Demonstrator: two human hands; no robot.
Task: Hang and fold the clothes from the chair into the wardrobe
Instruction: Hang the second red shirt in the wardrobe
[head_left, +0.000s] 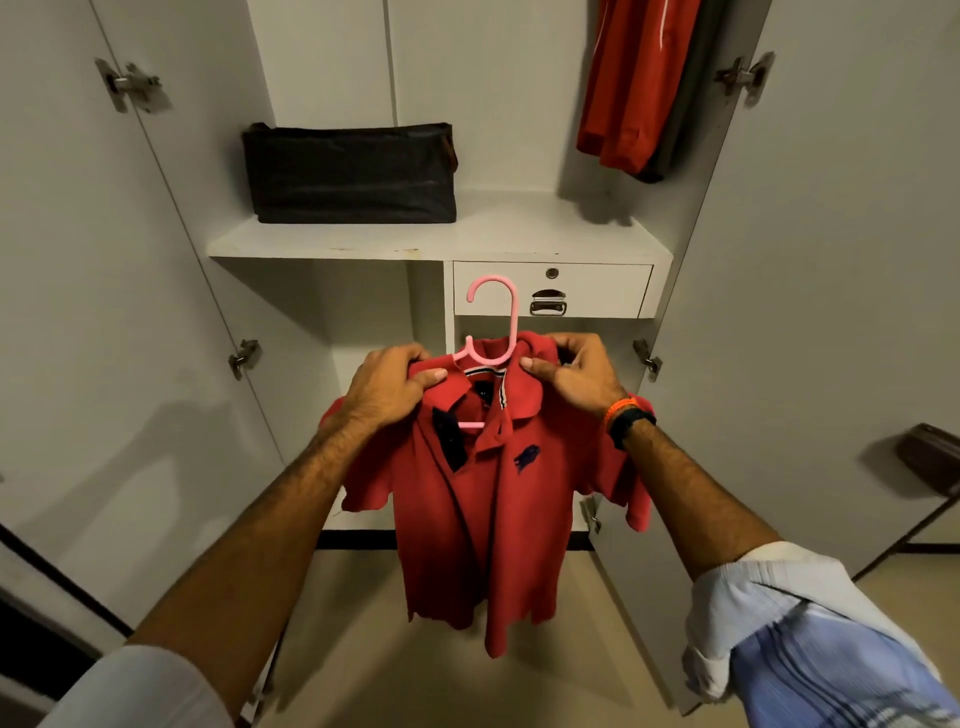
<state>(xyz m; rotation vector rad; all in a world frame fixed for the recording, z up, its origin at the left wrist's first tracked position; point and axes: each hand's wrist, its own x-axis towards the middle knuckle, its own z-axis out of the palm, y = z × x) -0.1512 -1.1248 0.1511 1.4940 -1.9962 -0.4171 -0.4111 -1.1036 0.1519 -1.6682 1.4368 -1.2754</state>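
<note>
We are standing before the open wardrobe (519, 244), both doors swung wide, and holding a red polo shirt (483, 519) up in front of its lower half. The shirt is already on a pink hanger (498, 317), whose hook rises clear above the collar while its lower bar shows through the open neck. Our left hand (389, 387) grips the shirt at its left shoulder, fingers curled over the fabric and thumb pressed across the front of the collar; our right hand (576, 371) pinches the other side of the collar between thumb and fingers (an orange band and a dark one sit on that wrist). The shirt hangs straight down from these two grips, its front facing us, with a dark emblem on the chest and a dark strip of the placket folded outward. Behind it, the wardrobe's shelf carries a dark fabric box (350, 174) on its left part. A small drawer (550, 290) with a metal handle and a lock sits just under the shelf, right behind the hook. In the upper right, red and dark garments (639, 88) hang inside the wardrobe.
</note>
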